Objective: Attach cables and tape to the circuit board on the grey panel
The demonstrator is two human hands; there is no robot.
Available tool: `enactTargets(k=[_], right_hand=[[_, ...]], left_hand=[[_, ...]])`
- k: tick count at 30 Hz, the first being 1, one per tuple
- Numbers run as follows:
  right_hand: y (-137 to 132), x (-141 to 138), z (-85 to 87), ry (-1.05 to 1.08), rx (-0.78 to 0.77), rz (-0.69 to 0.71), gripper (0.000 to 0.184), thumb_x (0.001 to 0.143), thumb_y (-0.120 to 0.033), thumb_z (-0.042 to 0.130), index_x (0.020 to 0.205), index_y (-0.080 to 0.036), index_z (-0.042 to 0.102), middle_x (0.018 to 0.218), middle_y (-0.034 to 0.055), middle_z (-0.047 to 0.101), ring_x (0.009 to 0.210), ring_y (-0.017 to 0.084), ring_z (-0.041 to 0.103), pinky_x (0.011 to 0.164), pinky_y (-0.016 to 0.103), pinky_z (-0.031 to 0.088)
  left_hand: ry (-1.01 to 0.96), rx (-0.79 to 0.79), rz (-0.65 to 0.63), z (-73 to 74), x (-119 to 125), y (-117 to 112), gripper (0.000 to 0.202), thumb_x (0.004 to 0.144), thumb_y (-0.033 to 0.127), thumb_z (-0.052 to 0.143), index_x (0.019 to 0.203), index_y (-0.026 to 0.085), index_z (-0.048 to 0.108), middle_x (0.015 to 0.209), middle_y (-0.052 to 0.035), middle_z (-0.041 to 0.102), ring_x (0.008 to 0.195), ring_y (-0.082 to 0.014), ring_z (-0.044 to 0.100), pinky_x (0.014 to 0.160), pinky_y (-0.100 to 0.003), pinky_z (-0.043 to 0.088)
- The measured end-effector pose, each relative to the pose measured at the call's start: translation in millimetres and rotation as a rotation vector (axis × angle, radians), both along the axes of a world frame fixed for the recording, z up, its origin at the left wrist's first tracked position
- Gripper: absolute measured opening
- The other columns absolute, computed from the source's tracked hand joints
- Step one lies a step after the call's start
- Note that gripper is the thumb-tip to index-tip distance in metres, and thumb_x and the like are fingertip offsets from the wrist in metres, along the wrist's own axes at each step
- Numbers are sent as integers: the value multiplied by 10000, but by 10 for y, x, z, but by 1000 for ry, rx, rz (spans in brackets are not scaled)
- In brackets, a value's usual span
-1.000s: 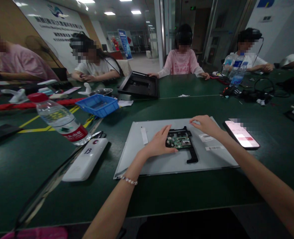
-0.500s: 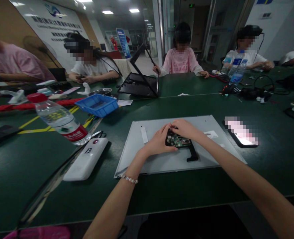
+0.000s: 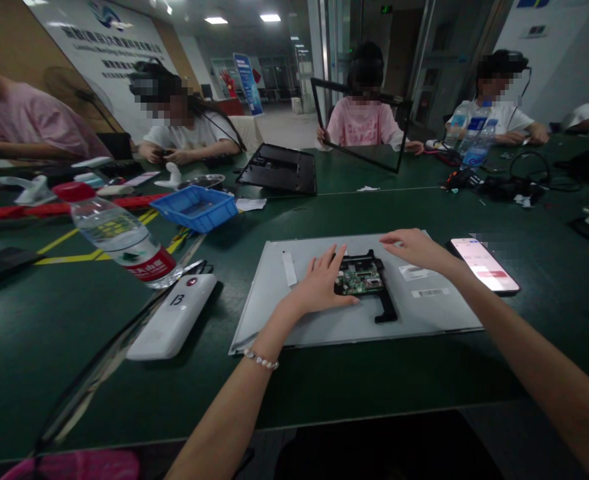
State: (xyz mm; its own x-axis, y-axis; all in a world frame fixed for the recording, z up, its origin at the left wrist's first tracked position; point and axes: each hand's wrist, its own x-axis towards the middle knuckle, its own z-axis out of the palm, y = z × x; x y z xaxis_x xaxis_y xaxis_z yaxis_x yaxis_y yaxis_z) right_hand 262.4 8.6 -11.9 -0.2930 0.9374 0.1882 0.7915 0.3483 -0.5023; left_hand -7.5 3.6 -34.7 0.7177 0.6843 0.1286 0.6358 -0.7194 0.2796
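Note:
A green circuit board in a black bracket lies on a flat grey-white panel in front of me. My left hand rests at the board's left side, fingers spread and thumb along its near edge. To the upper right of the bracket hovers my right hand, apart from the board, its fingers stretched out and nothing seen in them. White labels show on the panel below it.
Left of the panel are a white power bank, a tilted water bottle and a blue tray. A lit phone lies right. Across the table, a person holds a black frame near a black cover.
My right hand has left the board and moved right, uncovering the bracket's upper part. My left hand has stayed nearly in place. The person opposite has swung the black frame upright and rightward.

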Motion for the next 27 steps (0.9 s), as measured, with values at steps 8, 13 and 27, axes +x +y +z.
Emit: enactTargets(k=[8,13,27], right_hand=[[-335,519,-204,-9,-214,-107,335,742,-330,623,1047,-200,665,1037,75,673,922,219,631,788,335,510],[-349,411,-316,17,-223,-116,337,693,-266,648,1017,-177,674,1020,82,676,895,212,637,801,333,506],[-446,349,-314,129,-196,-185,340,706,-178,601,1041,-184,660,934,77,693,811,198,652,727,320,518]], left_hand=[[48,158,-135,154,235,-220,721,855,476,496,1434,221,152,1486,-95,209,1369,-258,169,1116,-454,160],[118,216,-232,167,354,-323,516,900,357,453,1368,198,305,1390,-82,374,1304,-229,299,1094,-403,223],[125,184,-242,158,366,-297,476,897,322,441,1351,226,332,1374,-63,401,1291,-239,323,1069,-417,268]])
